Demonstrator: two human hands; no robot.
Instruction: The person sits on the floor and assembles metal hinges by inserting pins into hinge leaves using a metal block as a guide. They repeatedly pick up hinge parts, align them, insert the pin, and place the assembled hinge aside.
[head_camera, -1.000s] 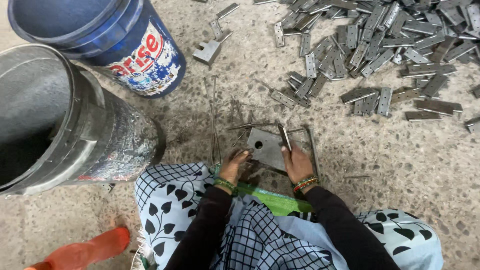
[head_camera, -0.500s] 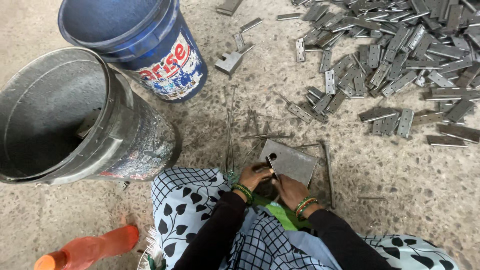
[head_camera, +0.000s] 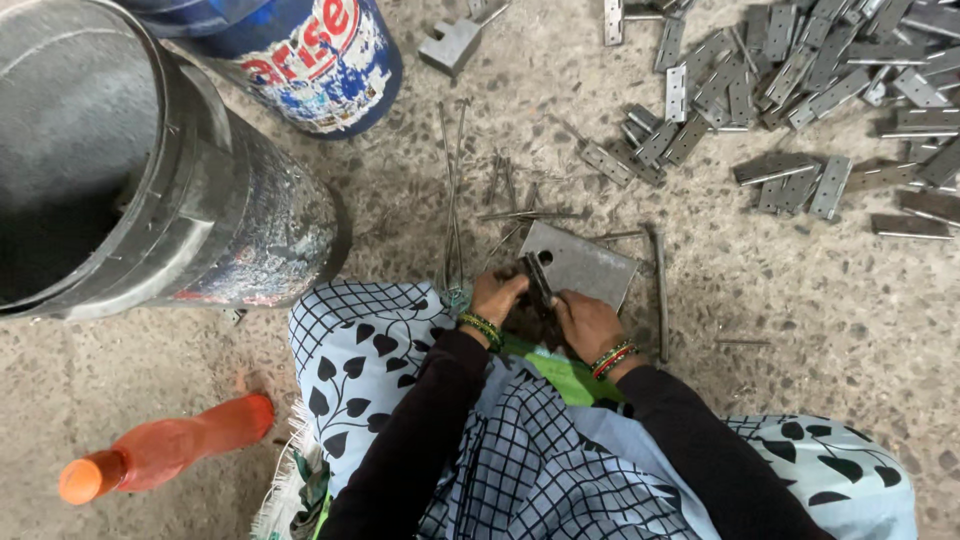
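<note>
Seated on the concrete floor (head_camera: 800, 330), I work between a grey steel drum (head_camera: 150, 170) on my left and a heap of loose hinge leaves (head_camera: 780, 90) on my right. By my judgement most of the job remains: that heap is large, and only one small dark hinge piece (head_camera: 538, 277) is in hand. My left hand (head_camera: 497, 296) and right hand (head_camera: 585, 322) pinch it from either side, fingers closed on it, over a flat steel plate (head_camera: 585, 265).

Even, soft daylight, faint shadows, mostly sharp, slight wide-angle bending at edges
</note>
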